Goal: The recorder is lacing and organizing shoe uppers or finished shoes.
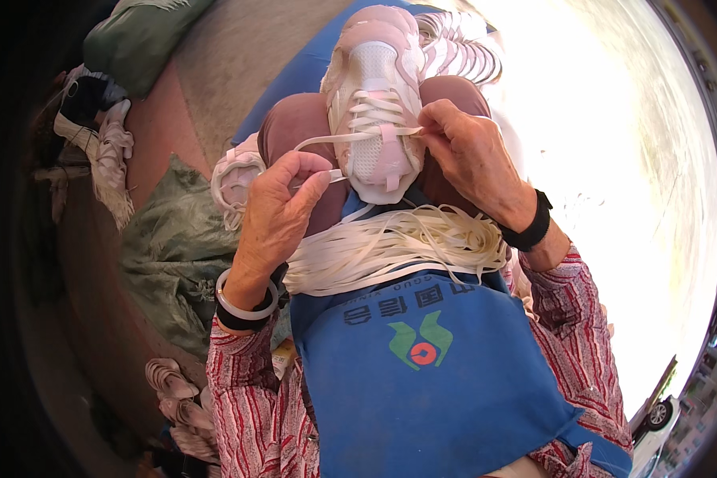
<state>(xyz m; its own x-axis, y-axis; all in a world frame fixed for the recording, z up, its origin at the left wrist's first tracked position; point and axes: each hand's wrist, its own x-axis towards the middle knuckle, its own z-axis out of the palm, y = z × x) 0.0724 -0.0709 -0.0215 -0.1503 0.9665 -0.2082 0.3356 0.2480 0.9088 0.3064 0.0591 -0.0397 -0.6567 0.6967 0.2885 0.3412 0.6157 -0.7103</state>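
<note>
A pale pink and white sneaker (372, 68) rests between my knees, its tongue toward me. White lace (374, 111) crosses its lower eyelets, and one length runs left from the tongue. My left hand (283, 195) pinches a white lace end just left of the shoe's tongue. At the sneaker's right side, my right hand (462, 143) has thumb and fingers closed on the lace by the eyelet edge. A thick bundle of loose white laces (390, 247) lies across my lap, on top of a blue apron (422, 398).
Another pink-white shoe (237, 182) sits left of my knee. More shoes (179, 398) are piled at lower left, and others (107, 143) at upper left. Green sacking (175, 247) covers floor on the left. Beyond my right knee is a striped pile (466, 52).
</note>
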